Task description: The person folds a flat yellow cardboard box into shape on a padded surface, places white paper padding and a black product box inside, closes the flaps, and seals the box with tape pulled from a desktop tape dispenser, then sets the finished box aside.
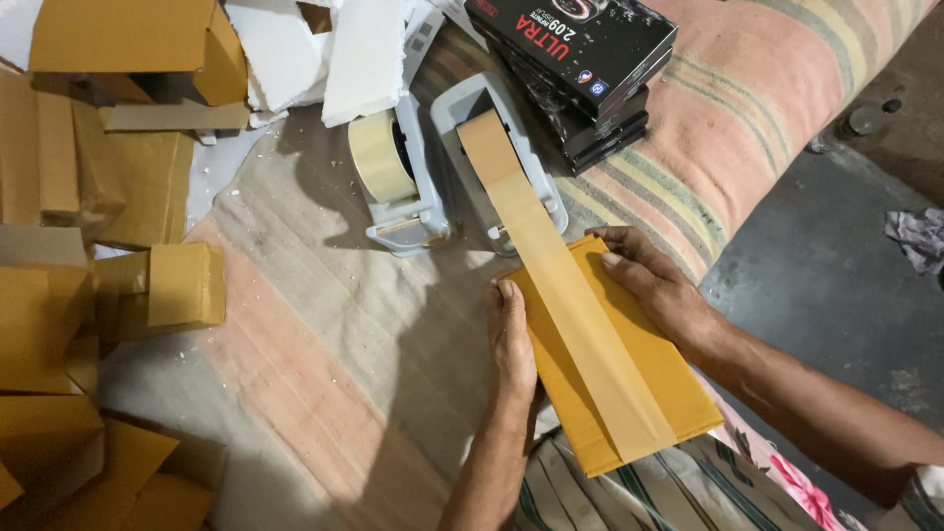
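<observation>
Taped box (629,383) between both flat hands (511,339)

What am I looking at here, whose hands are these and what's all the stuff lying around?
This is one picture from a camera worn on a person's head, looking down at their own bare hands. The left hand and right hand press on the two sides of a flat brown box. A strip of brown tape runs along its top from a grey dispenser. A second dispenser stands beside it. More cardboard boxes, white foam pieces and stacked black boxes lie around on striped cloth.
</observation>
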Tool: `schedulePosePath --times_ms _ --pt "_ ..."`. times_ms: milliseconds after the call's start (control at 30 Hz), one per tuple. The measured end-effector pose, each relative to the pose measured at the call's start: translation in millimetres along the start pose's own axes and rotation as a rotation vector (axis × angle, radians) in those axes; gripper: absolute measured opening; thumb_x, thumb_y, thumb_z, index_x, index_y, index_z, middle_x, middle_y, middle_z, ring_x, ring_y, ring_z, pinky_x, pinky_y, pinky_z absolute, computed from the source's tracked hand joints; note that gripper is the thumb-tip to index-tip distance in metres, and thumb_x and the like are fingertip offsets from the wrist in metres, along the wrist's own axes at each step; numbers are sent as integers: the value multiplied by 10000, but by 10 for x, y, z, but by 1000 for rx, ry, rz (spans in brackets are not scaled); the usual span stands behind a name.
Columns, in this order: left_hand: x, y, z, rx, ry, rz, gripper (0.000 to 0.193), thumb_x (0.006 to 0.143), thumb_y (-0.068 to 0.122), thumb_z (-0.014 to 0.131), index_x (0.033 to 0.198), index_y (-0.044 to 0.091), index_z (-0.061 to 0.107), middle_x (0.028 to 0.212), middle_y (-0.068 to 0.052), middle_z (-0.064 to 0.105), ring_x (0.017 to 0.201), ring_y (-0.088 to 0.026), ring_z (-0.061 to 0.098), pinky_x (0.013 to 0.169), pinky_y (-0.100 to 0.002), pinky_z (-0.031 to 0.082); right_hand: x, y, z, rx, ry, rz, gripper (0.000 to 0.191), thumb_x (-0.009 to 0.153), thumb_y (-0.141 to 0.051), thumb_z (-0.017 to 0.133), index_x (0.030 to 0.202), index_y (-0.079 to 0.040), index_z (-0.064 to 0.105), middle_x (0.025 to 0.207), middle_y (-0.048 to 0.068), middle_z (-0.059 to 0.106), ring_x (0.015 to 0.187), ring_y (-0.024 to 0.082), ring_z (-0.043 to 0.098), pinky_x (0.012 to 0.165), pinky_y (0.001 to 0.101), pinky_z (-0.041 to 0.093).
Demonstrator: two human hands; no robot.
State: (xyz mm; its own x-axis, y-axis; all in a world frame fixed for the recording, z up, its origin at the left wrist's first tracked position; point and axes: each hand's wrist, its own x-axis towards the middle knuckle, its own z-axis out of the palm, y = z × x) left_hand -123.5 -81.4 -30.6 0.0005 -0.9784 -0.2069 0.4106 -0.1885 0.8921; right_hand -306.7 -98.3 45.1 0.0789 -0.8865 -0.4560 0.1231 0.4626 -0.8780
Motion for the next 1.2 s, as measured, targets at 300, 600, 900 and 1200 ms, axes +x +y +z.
schedulePosePath --times_ms 300,600,900,1200 --pt "-45 230 128 59 5 -28 481 1076 471 425 1238 23 489 1185 -115 556 1086 -176 529 969 -358 466 5 -14 -40 -5 -9 -20 386 1025 -234 477 1389 -113 516 1093 49 635 921 93 631 804 289 548" --pt "-108 532 237 -52 3 -91 459 1061 450 431 1258 39 477 1194 -112 576 1088 -179 548 941 -350 483 -128 -285 23 -84 41 3 370 1016 -218 480 1365 -114 542 1037 50 656 883 92 629 767 284 540" --pt "-148 654 252 42 28 -47 473 1075 455 407 1263 30 495 1213 -110 559 1115 -181 536 988 -363 457 -150 -347 104 -73 30 32 365 1012 -227 480 1355 -124 551 1045 41 653 890 94 633 777 284 546" --pt "-167 690 265 108 52 -81 533 1031 509 415 1282 46 498 1235 -133 531 1145 -203 544 1001 -391 463 -134 -300 71 -72 -9 -32 379 1013 -221 478 1369 -107 539 1079 50 648 926 90 628 817 277 544"
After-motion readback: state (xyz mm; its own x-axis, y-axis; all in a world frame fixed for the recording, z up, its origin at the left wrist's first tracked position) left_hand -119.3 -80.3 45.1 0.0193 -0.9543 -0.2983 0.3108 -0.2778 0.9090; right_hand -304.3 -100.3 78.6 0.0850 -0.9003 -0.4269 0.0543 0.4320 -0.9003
